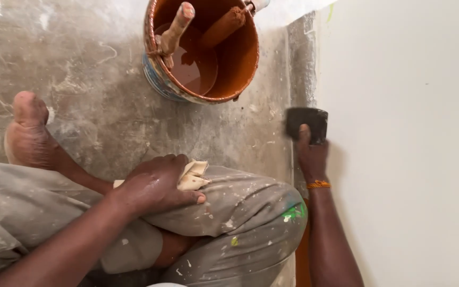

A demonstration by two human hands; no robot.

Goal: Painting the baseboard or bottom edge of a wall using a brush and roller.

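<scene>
My right hand [312,157] presses a dark rectangular pad [307,122] against the bottom of a white wall [410,138], where wall meets floor. An orange thread band circles that wrist. My left hand [158,186] rests on my bent knee and grips a folded cream cloth [193,175] that sticks out past the fingers. My trousers are grey and spattered with paint, with a green smear near the knee.
A bucket [240,58] coated in rust-brown paint stands on the stained concrete floor [81,58] ahead, with brown liquid, a brush handle [175,29] and a roller [221,26] inside. My bare foot [27,133] lies at the left.
</scene>
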